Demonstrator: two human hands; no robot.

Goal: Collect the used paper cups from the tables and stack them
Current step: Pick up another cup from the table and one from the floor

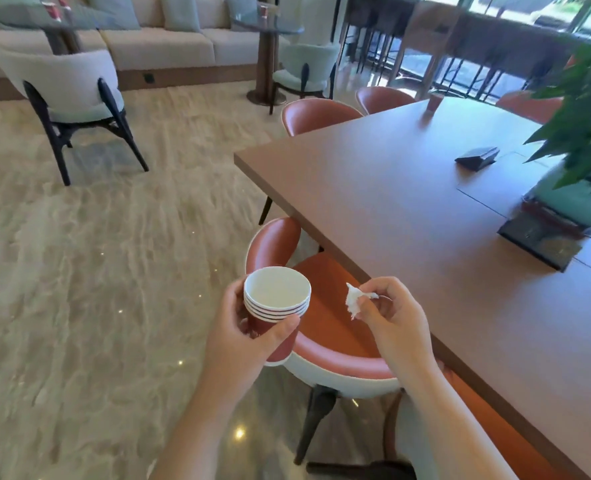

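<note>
Off the near edge of the tabletop [408, 209], above the seat of an orange chair [335, 344] tucked under it, a stack of paper cups [276, 289] is carried upright with its mouth up. About four white rims show, nested one inside the other, over a red wall. The upright hold probably keeps any dregs inside and leaves the top cup ready for the next one.

The left hand [242, 341] grips the stack just under the rims. Its thumb crosses the near side and its fingers curl round the far side, so the cup mouth stays clear.

Between the stack and the tabletop's edge, the right hand [398, 323] pinches a crumpled white tissue [354, 301] between thumb and fingertips, with the other fingers loosely bent. The tissue looks like litter held apart from the stack, though it could go into the top cup to free that hand.

At the far end of the tabletop another paper cup [435, 102] stands alone, blurred but upright, well apart from the stack. It is likely the next one to fetch. Beyond the tabletop, more red cups [53, 8] seem to stand on a glass table near the sofa, too blurred to count.
</note>
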